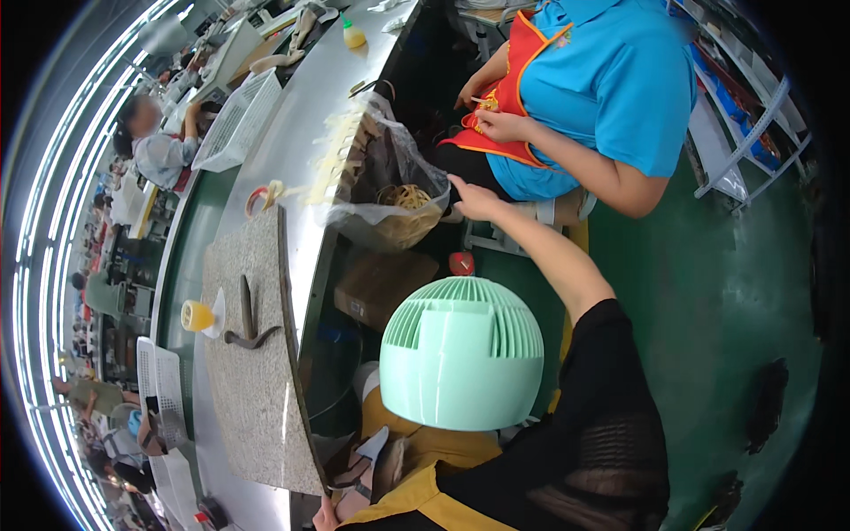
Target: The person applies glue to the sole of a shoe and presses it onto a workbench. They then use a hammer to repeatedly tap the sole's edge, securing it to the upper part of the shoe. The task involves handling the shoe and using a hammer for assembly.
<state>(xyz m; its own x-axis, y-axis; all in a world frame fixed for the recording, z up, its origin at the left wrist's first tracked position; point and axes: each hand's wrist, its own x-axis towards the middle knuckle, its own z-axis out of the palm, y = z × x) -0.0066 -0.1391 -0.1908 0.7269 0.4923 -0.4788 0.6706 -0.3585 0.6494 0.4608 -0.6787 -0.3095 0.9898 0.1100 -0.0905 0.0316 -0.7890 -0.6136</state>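
Observation:
My right hand [478, 203] reaches out past the fan, its index finger stretched along the rim of a clear plastic bag [372, 226]. The bag's near corner appears pinched between finger and thumb. Tan strips and scraps [405, 196] lie inside the bag, which hangs at the bench edge. At the lower edge only part of my left hand [326, 515] shows, next to brown and grey shoe-upper pieces [367, 460] on my lap; its grip is hidden. A hammer [247, 305] rests on the speckled grey board [257, 398].
A mint-green fan [460, 354] stands close in front of me. The steel bench [305, 257] carries a tape roll [257, 202], a yellow glue jar [197, 316] and a squeeze bottle [352, 35]. A co-worker [584, 97] in blue sits beyond the bag. A cardboard box [381, 283] is underneath.

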